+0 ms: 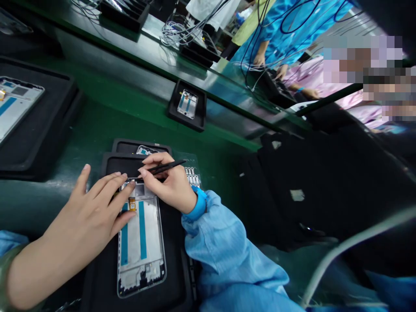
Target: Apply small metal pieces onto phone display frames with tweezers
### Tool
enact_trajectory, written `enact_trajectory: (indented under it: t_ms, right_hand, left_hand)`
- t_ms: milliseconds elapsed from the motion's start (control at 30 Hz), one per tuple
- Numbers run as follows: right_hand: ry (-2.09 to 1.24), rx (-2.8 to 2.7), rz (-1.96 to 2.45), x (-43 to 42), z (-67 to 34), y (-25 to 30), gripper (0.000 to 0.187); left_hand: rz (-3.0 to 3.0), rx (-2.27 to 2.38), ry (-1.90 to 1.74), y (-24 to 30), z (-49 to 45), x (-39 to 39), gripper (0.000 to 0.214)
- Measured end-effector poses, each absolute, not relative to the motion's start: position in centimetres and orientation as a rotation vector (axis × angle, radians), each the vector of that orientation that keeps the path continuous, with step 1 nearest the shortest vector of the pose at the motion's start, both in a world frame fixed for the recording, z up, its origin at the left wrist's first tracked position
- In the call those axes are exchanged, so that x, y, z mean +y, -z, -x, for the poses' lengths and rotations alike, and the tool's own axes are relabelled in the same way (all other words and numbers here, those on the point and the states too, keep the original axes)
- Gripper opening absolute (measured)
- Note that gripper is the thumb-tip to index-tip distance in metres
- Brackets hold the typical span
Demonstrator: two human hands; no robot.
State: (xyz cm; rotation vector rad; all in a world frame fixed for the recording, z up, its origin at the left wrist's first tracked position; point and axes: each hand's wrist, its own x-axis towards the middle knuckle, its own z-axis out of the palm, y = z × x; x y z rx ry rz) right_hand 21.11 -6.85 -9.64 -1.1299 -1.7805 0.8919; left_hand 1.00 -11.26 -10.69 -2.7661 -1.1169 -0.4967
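Observation:
A silver phone frame (151,242) with blue strips and an orange flex cable (132,204) lies in a black foam tray (175,268). My left hand (97,203) rests open, its fingertips pressed on the upper left of the frame and its little finger or thumb ends partly spread. Pinched in my right hand (172,186) are slim black tweezers (167,167), held slantwise at the frame's top edge. Their working tip is hidden by my fingers. A blue wrist strap (197,203) circles my right wrist.
Behind stands another foam tray (117,145) with a phone part. A sheet of small metallic pieces (192,177) lies right of my hand. More trays sit at left (39,143) and on the far side (203,108). Black stacked trays (308,173) stand right; co-workers (286,26) work beyond.

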Motion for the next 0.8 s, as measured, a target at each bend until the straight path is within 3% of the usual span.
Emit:
enact_trajectory:
  t_ms: [233, 433, 800]
  right_hand:
    - [-0.713, -1.861, 1.105, -7.06, -21.03, 9.68, 0.008]
    - [-0.978, -1.686, 1.149, -6.99, -21.24, 9.81, 0.016]
    - [-0.895, -1.837, 1.145, -6.82, -21.13, 9.34, 0.010]
  left_hand:
    - [2.757, -1.120, 0.521, 10.70, -0.98, -11.21, 0.040]
    - [2.785, -1.132, 0.513, 10.66, -0.90, -11.21, 0.041]
    - [2.802, -1.152, 0.485, 10.70, -0.88, -11.32, 0.041]
